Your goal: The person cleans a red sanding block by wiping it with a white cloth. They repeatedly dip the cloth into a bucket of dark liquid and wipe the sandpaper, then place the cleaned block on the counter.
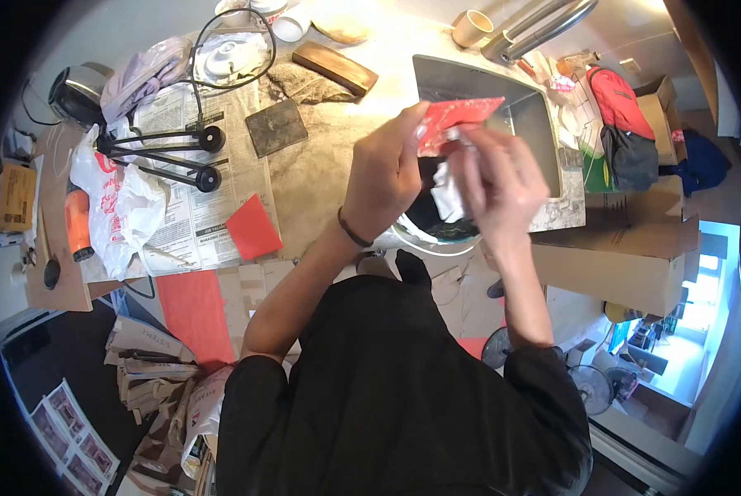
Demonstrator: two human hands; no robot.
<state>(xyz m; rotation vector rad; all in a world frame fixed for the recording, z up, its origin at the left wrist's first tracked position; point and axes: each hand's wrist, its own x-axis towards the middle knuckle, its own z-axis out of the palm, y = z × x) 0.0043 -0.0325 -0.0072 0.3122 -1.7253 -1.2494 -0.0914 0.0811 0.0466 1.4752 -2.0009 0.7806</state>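
Note:
My left hand [386, 170] grips a stiff red sheet [463, 115] by its left end, over the near edge of the sink. Whitish smears mark the sheet's surface. A crumpled white tissue or cloth [448, 197] hangs below the fingers of my right hand [506, 177], which are pinched on it against the sheet's lower edge. The right hand is slightly blurred, and its fingers partly hide the sheet. Beneath both hands stands a pail with a dark inside and a pale rim [435, 248], at the counter's front edge.
Behind the hands is a grey sink [547, 142] with a curved metal faucet [531, 31]. To the left lie a wooden block [336, 67], a dark square plate [276, 128], another red piece [254, 228], and a black metal stand [159, 155] on newspaper. A cardboard box [618, 266] stands right.

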